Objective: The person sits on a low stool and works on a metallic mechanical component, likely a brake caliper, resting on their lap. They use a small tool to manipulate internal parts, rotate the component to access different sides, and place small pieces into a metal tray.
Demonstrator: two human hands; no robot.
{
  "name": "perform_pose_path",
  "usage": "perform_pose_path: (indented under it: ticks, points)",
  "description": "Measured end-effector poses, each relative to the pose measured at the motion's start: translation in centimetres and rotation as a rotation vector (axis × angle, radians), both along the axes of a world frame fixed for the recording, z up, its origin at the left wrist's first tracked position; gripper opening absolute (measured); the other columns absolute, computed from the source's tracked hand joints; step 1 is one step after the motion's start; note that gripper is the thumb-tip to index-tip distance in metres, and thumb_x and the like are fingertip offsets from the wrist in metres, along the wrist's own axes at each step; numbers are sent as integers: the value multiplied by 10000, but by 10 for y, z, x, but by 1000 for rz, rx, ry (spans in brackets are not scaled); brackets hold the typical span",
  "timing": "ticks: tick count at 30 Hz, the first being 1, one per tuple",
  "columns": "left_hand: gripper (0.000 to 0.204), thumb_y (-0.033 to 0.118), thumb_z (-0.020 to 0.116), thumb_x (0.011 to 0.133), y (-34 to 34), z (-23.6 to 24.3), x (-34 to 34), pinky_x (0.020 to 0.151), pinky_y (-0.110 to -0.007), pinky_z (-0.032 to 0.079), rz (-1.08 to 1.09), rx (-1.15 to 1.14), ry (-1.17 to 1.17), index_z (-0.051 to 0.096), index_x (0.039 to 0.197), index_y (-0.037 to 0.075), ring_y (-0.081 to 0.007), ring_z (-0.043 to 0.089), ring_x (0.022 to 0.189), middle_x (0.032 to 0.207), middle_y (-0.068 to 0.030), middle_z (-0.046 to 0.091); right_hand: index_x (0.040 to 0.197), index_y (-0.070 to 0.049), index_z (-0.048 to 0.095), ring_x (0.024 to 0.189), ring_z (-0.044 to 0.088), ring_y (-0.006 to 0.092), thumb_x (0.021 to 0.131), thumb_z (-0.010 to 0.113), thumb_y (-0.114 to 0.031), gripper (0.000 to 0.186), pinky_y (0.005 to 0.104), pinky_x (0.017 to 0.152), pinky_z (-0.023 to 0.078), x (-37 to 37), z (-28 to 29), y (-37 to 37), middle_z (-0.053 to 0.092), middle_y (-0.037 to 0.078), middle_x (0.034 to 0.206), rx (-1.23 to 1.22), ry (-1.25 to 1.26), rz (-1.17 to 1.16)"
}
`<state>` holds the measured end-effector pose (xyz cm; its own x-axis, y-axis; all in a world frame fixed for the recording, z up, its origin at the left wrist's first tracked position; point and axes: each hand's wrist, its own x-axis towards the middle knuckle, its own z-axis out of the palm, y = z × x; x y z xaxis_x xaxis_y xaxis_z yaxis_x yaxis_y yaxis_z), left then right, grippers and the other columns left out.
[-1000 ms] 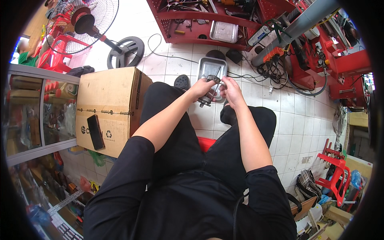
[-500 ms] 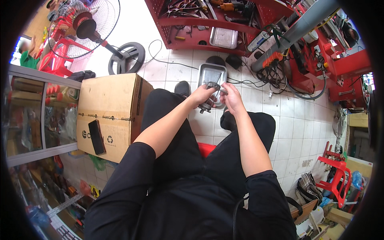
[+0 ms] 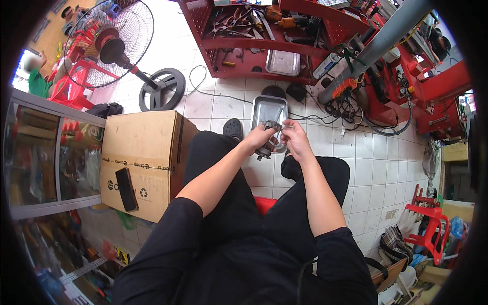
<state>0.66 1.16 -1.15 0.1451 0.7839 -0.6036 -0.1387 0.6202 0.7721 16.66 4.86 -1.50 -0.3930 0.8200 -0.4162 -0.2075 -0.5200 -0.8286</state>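
Between my knees, my left hand (image 3: 258, 138) is closed around a dark metal mechanical part (image 3: 264, 151), whose exact kind I cannot make out. One end of the part sticks out below the hand, and a rounded end shows above the fingers. My right hand (image 3: 297, 140) is held against the right side of the part's upper end, fingertips pinched together. Whatever sits in that pinch is too small to name. Under and beyond both hands, a silver metal tray (image 3: 255, 109) rests on the tiled floor.
A cardboard box (image 3: 137, 137) with a black phone (image 3: 126, 189) on it stands left, beside a glass cabinet (image 3: 76, 122). A fan (image 3: 113, 51), a red tool cart (image 3: 244, 66) and floor cables (image 3: 229, 95) lie ahead. Red machinery (image 3: 401, 101) stands right; a person sits far left.
The whole view has shifted, so the scene sits lower in the picture. Both hands stay at the metal part, with only slight movement of the right fingers.
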Motion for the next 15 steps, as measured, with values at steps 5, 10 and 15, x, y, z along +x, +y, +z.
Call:
perform_pose_path:
  ticks: [5,10,15]
  points:
    - [331,252,511,878,0,1,1,452,-312,511,13,16,-80,458,1099,12,-206,648,577,808,-111,609,1039,-75,488,552,472,77,900,542,-152,167,213,491,374,3,-1,4,512,1,720,-137,-31,6]
    - [303,241,491,879,1,7,2,470,-335,523,-15,37,-41,481,1099,32,-210,648,608,816,-100,592,1046,-69,488,526,445,75,911,528,-140,157,212,474,353,4,2,5,504,0,702,-69,-39,35]
    - [326,275,537,882,2,4,2,444,-280,489,30,36,-100,478,1082,25,-189,642,550,772,-98,617,1065,-58,487,626,482,77,856,520,-45,212,212,536,378,3,4,4,512,3,754,-9,9,44]
